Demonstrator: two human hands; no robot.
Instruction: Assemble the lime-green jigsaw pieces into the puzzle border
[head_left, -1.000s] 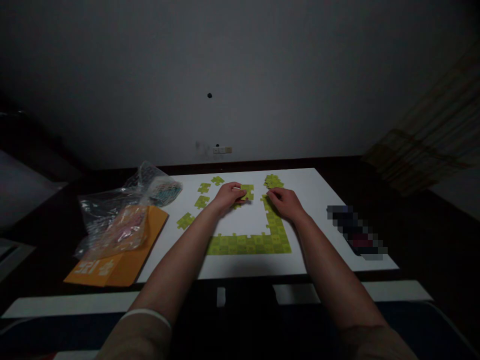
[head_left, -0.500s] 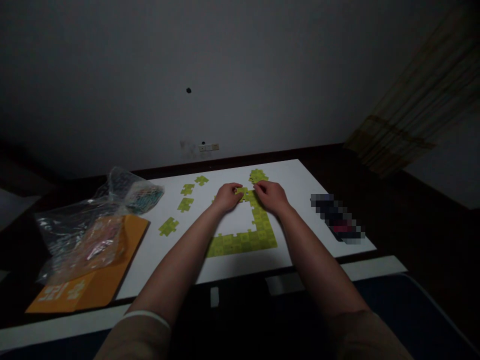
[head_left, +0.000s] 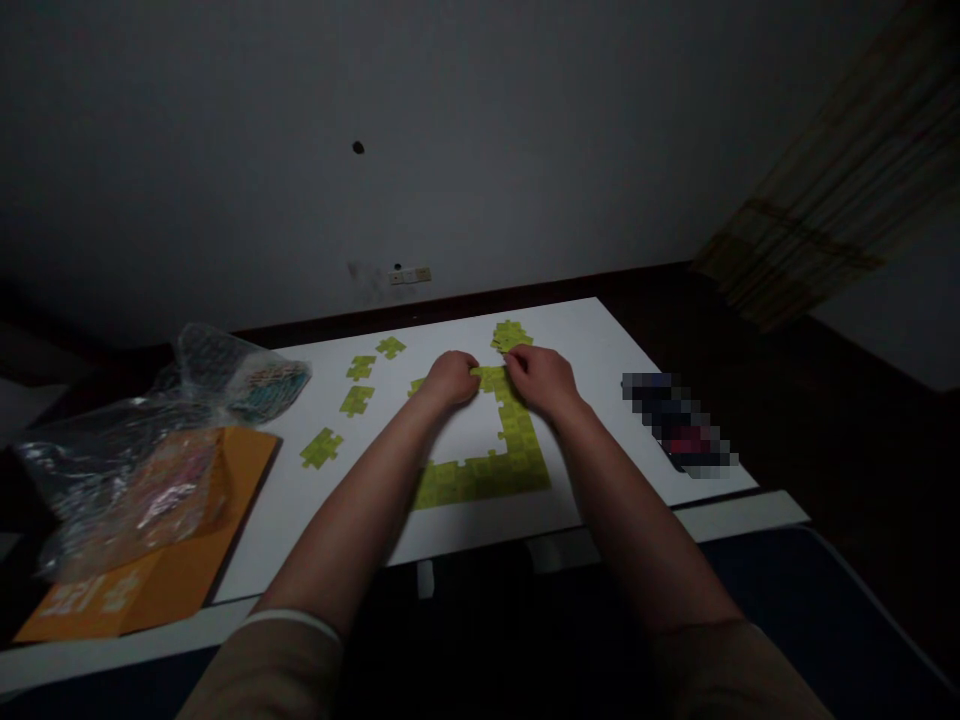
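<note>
Yellow-green jigsaw pieces joined into part of a frame, the puzzle border (head_left: 480,478), lie on the white table. My left hand (head_left: 452,379) is closed at the far side of this border, its thumb and fingers gripping the edge of a puzzle piece (head_left: 491,380) there. Across from it, my right hand (head_left: 546,380) rests over the far right corner, thumb and forefinger pinched together. What lies in that pinch is hidden or too small to make out. Just beyond those fingertips sits a small pile of puzzle pieces (head_left: 512,332).
Several loose puzzle pieces (head_left: 322,449) lie left of the border. At the table's left are an orange folder (head_left: 244,480), a clear plastic bag (head_left: 97,470) and another bag with pieces (head_left: 270,388). A blurred-out dark object (head_left: 675,425) lies on the right of the white table (head_left: 592,440).
The view has shifted slightly. My left hand's fingers have closed in more over the puzzle's far edge, covering more of the piece there. My right hand stays pinched by the far corner.
</note>
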